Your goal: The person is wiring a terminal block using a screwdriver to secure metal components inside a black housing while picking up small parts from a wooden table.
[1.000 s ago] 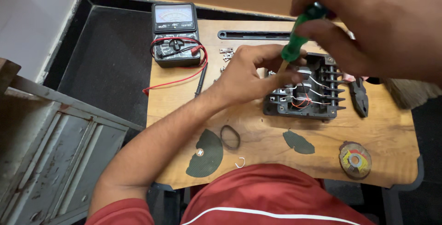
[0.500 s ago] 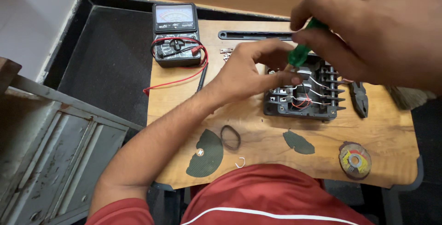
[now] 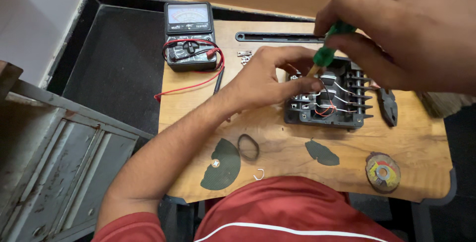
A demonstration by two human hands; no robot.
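Screwdriver (image 3: 325,56) pinched in right hand (image 3: 396,29), left hand (image 3: 267,76) steadying wired black box (image 3: 327,98); terminal screw probably being driven, tip hidden.

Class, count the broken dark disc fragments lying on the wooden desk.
2. A large half-disc fragment lies near the front left edge, beside a rubber ring; a smaller fragment lies in front of the black housing. Hands may hide others.

Green-handled screwdriver (image 3: 325,56): tilted, tip down into the housing (image 3: 327,103). Housing: black, open-topped, wired coils inside, lying right of the multimeter (image 3: 190,34).
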